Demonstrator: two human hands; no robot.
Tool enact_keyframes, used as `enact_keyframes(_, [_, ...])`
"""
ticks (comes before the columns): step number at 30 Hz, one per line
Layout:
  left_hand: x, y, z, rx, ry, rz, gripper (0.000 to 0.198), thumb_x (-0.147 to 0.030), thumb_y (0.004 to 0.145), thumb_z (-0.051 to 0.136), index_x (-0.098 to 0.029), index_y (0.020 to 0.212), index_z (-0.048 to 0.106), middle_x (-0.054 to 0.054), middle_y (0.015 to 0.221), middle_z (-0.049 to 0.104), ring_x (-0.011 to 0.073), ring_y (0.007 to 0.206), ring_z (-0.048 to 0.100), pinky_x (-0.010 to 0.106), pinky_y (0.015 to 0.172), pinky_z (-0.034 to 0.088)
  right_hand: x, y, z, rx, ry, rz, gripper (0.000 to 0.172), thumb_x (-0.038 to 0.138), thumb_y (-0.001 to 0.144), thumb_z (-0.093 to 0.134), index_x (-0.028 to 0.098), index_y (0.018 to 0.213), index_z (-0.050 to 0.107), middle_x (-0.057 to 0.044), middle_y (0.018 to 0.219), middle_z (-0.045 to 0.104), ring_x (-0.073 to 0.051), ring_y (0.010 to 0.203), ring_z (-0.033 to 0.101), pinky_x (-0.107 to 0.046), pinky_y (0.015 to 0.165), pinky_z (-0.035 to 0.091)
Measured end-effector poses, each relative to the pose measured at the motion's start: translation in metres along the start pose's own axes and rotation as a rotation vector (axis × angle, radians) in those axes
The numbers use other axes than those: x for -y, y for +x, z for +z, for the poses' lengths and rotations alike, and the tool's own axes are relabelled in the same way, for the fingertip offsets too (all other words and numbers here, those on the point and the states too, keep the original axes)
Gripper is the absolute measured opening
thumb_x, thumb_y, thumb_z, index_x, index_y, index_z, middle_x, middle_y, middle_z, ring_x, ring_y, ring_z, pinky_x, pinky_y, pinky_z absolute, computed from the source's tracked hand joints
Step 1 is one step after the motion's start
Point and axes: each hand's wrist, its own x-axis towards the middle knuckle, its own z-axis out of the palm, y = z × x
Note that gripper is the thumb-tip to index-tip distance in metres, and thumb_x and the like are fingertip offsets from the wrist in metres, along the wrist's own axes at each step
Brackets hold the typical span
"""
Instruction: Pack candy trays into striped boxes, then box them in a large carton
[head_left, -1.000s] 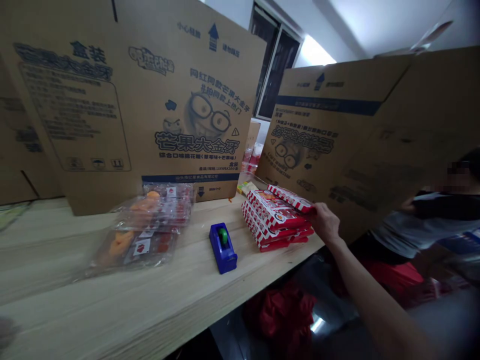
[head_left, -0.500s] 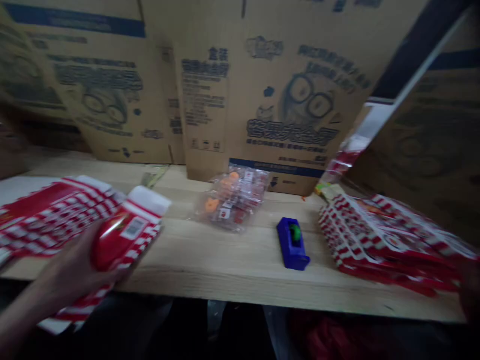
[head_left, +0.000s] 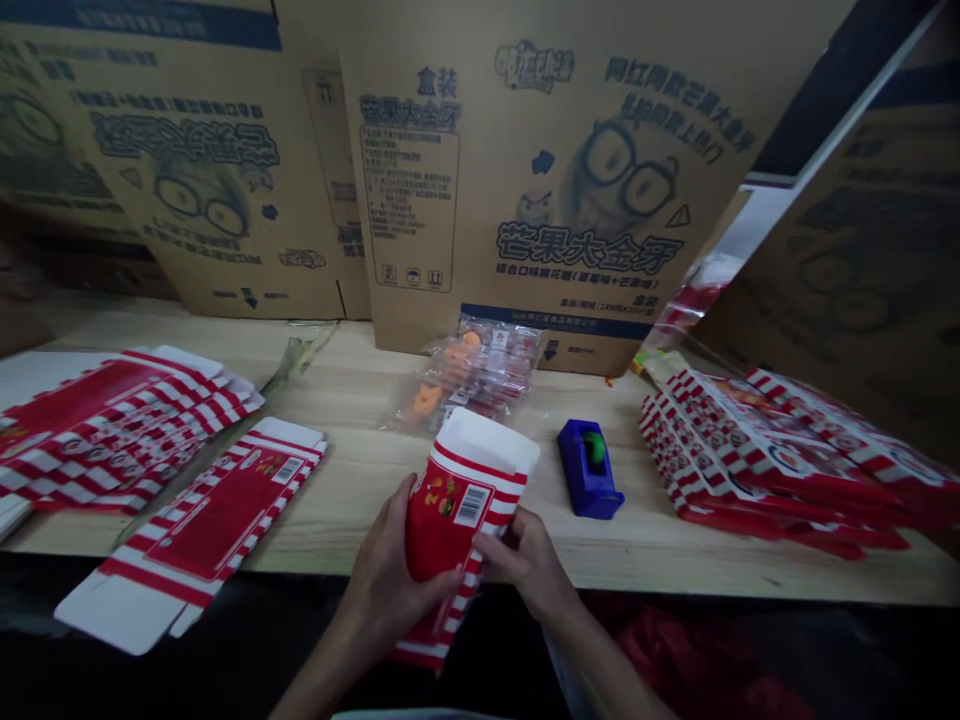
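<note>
Presently, both hands engage one red-and-white carton (head_left: 431, 535), positioned at the middle of the table's near edge, tilted, with its white end flap directed toward the clear bags (head_left: 450, 385). The left hand (head_left: 390, 565) grips the left side, thumb laid across the red front panel. The right hand (head_left: 529, 560) pinches the right striped edge, thumb on the front panel.

Half a second earlier, the hands were far apart: the left held a carton at the left of the table, and the right, blurred, was at the stacked cartons (head_left: 780, 465) on the right. One second earlier, the right hand was on the top carton of that stack; it is now well apart from it.

A flat carton (head_left: 221, 515) lies at the left, its lower flap projecting past the table (head_left: 349, 510) edge, beside a pile of flat cartons (head_left: 127, 430). The blue tape dispenser (head_left: 589, 470), with its green core, remains between the bags and the stacked cartons, untouched.
</note>
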Motion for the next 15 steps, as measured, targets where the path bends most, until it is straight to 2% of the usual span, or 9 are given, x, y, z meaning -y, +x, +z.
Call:
enact_keyframes(3, [0.006,0.004,-0.004,0.082,-0.274,-0.195,0.055,-0.036,0.065,0.075,-0.015,0.113,0.06,0.012,0.108,0.071,0.0299,0.096,0.067,0.044,0.087,0.054,-0.004,-0.001,-0.017,-0.01,-0.036,0.031,0.029,0.038,0.08,0.072,0.017,0.099,0.07,-0.006,0.094,0.075,-0.023,0.083,0.07,-0.034,0.076,0.055])
enact_keyframes(5, [0.009,0.006,-0.004,0.132,-0.494,-0.334,0.035,-0.039,0.07,0.072,-0.013,0.093,0.067,0.009,0.086,0.074,0.0266,0.076,0.069,0.039,0.072,0.056,-0.008,0.001,-0.024,0.007,-0.08,0.054,0.028,0.04,0.081,0.071,0.016,0.096,0.072,-0.006,0.089,0.075,-0.022,0.079,0.07,-0.035,0.075,0.055])
enact_keyframes(7, [0.012,0.006,-0.001,0.125,-0.646,-0.414,0.031,-0.04,0.071,0.072,-0.013,0.085,0.068,0.006,0.075,0.073,0.024,0.067,0.068,0.035,0.064,0.055,-0.014,0.004,-0.03,0.019,-0.138,0.085,0.029,0.042,0.081,0.07,0.015,0.091,0.073,-0.006,0.085,0.075,-0.023,0.076,0.069,-0.036,0.074,0.055])
enact_keyframes(10, [0.016,0.002,0.005,0.083,-0.72,-0.411,0.031,-0.04,0.071,0.074,-0.014,0.089,0.07,0.004,0.077,0.073,0.0211,0.07,0.067,0.03,0.065,0.053,-0.02,0.008,-0.037,-0.027,-0.127,0.108,0.031,0.044,0.077,0.073,0.015,0.085,0.074,-0.006,0.081,0.075,-0.024,0.074,0.07,-0.037,0.072,0.056])
enact_keyframes(12, [0.02,-0.005,0.008,0.13,-0.717,-0.408,0.032,-0.041,0.07,0.075,-0.015,0.089,0.07,0.004,0.079,0.073,0.0204,0.072,0.067,0.028,0.066,0.053,-0.022,0.011,-0.042,-0.102,-0.061,0.103,0.033,0.045,0.072,0.076,0.016,0.088,0.074,-0.007,0.082,0.076,-0.025,0.075,0.07,-0.039,0.073,0.056])
enact_keyframes(15, [0.03,-0.02,0.013,0.24,-0.687,-0.458,0.035,-0.048,0.071,0.073,-0.014,0.077,0.071,0.003,0.068,0.07,0.0195,0.065,0.065,0.026,0.061,0.051,-0.022,0.015,-0.05,-0.147,-0.024,0.098,0.035,0.044,0.069,0.079,0.017,0.09,0.075,-0.008,0.087,0.076,-0.026,0.08,0.071,-0.04,0.078,0.056])
